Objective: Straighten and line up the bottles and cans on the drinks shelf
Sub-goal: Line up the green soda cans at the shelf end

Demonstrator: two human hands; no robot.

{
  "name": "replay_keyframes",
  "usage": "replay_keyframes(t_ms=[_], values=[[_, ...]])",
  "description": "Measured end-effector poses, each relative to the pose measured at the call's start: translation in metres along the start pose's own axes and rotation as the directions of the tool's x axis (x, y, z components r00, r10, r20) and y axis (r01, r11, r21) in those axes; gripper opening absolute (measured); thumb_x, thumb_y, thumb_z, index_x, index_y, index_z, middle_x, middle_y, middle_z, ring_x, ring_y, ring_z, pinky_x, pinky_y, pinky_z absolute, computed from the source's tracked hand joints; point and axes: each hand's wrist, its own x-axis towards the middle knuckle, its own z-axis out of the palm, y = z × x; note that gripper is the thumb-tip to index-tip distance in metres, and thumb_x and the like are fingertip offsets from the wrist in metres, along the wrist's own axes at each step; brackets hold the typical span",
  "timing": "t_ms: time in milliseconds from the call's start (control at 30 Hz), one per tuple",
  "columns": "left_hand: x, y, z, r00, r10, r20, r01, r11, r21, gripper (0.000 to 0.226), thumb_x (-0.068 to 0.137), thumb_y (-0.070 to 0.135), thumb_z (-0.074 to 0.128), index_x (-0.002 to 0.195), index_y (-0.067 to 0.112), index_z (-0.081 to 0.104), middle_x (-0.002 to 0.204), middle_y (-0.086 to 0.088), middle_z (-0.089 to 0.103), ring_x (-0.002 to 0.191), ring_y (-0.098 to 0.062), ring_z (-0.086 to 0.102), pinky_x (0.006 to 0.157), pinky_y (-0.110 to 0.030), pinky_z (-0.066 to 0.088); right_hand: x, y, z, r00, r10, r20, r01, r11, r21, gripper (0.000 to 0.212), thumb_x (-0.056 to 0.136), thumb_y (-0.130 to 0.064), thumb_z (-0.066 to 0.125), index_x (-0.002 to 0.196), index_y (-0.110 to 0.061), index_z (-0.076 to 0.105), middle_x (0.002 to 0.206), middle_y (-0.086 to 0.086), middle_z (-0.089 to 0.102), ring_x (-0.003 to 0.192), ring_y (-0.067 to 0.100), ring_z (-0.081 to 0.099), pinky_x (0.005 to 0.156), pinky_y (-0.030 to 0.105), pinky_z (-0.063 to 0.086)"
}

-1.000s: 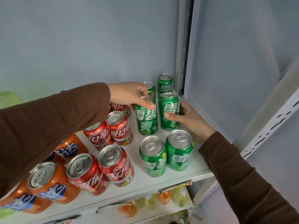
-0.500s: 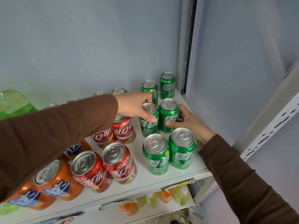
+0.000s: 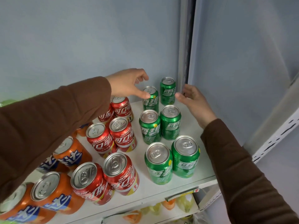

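A: Both hands up at the back of the white shelf; the left hand is spread, thumb tip touching the rear-left green can, nothing gripped.

B: And the right hand?

A: Fingers loosely apart, just right of the rear-right green can; I can't tell whether they touch it.

B: The rest of the green?

A: Four green cans nearer than both hands, upright in pairs; red cans under the left forearm; orange cans further left.
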Motion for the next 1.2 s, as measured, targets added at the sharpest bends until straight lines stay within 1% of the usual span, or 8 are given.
replay_keyframes(t_ms=[100,267,400,533,667,833,1000,1200], values=[[0.023,-0.008,0.001,0.999,0.033,-0.001,-0.033,0.995,0.1,0.074,0.079,0.051,0.075,0.141,0.025,0.044,0.139,-0.002,0.048,0.124,-0.019,0.049,0.104,-0.038,0.043,0.03,0.007,0.008,1.0,-0.013,-0.01,0.011,0.984,-0.179,0.089,0.083,-0.032,0.08,0.154,-0.014,0.031,0.158,0.006,0.039,0.143,0.02,0.04,0.115,0.037,0.033],[0.054,-0.016,0.015,0.993,0.02,0.117,-0.039,0.986,0.16,0.084,0.077,0.054,0.076,0.146,0.023,0.039,0.141,-0.003,0.048,0.125,-0.021,0.049,0.106,-0.04,0.042,0.07,0.022,0.019,0.998,0.023,0.054,-0.01,0.972,-0.234,0.107,0.071,-0.034,0.089,0.155,-0.017,0.025,0.157,0.008,0.041,0.142,0.023,0.041,0.118,0.047,0.034],[0.068,-0.024,0.025,0.989,0.022,0.143,-0.04,0.992,0.12,0.073,0.074,0.057,0.077,0.134,0.027,0.049,0.128,0.002,0.058,0.113,-0.018,0.057,0.1,-0.044,0.047,0.084,0.025,0.025,0.995,-0.016,0.102,0.034,0.983,-0.18,0.094,0.073,-0.025,0.089,0.148,-0.017,0.034,0.145,0.005,0.052,0.128,0.019,0.05,0.111,0.04,0.04],[0.074,-0.03,0.03,0.989,0.04,0.141,-0.042,0.999,0.013,0.052,0.074,0.052,0.079,0.114,0.029,0.056,0.11,0.005,0.066,0.098,-0.017,0.063,0.093,-0.046,0.051,0.091,0.028,0.03,0.994,-0.042,0.101,0.054,0.991,-0.121,0.077,0.073,-0.024,0.088,0.136,-0.02,0.044,0.13,0.001,0.061,0.119,0.021,0.059,0.106,0.047,0.047],[0.074,-0.034,0.029,0.99,0.02,0.14,0.0,0.99,-0.141,0.05,0.065,0.051,0.083,0.105,0.029,0.061,0.105,0.002,0.071,0.097,-0.021,0.067,0.093,-0.05,0.052,0.091,0.03,0.031,0.994,-0.05,0.098,0.053,0.998,-0.027,0.069,0.075,-0.017,0.086,0.132,-0.02,0.047,0.125,-0.001,0.061,0.112,0.016,0.058,0.101,0.038,0.048],[0.073,-0.037,0.012,0.991,-0.034,0.132,0.067,0.964,-0.259,0.047,0.075,0.045,0.081,0.111,0.017,0.067,0.108,-0.006,0.073,0.104,-0.025,0.068,0.097,-0.042,0.052,0.087,0.024,0.031,0.997,-0.008,0.081,-0.007,0.983,0.181,0.064,0.073,-0.026,0.088,0.128,-0.025,0.055,0.124,-0.002,0.065,0.113,0.014,0.062,0.095,0.033,0.051],[0.065,-0.04,-0.012,0.988,-0.084,0.129,0.133,0.888,-0.441,0.035,0.092,0.037,0.065,0.113,0.01,0.07,0.109,-0.009,0.072,0.097,-0.017,0.067,0.078,-0.022,0.054,0.078,-0.001,0.027,0.988,0.022,0.151,-0.07,0.944,0.322,0.052,0.082,-0.037,0.079,0.129,-0.024,0.061,0.119,0.0,0.072,0.105,0.015,0.07,0.083,0.029,0.055],[0.061,-0.043,-0.015,0.977,-0.124,0.176,0.203,0.806,-0.557,0.048,0.091,0.048,0.06,0.12,0.011,0.069,0.117,-0.013,0.071,0.112,-0.027,0.066,0.095,-0.033,0.053,0.067,-0.02,0.025,0.968,0.073,0.24,-0.159,0.918,0.364,0.045,0.086,-0.042,0.072,0.122,-0.016,0.067,0.108,0.006,0.077,0.096,0.018,0.074,0.074,0.027,0.058]])
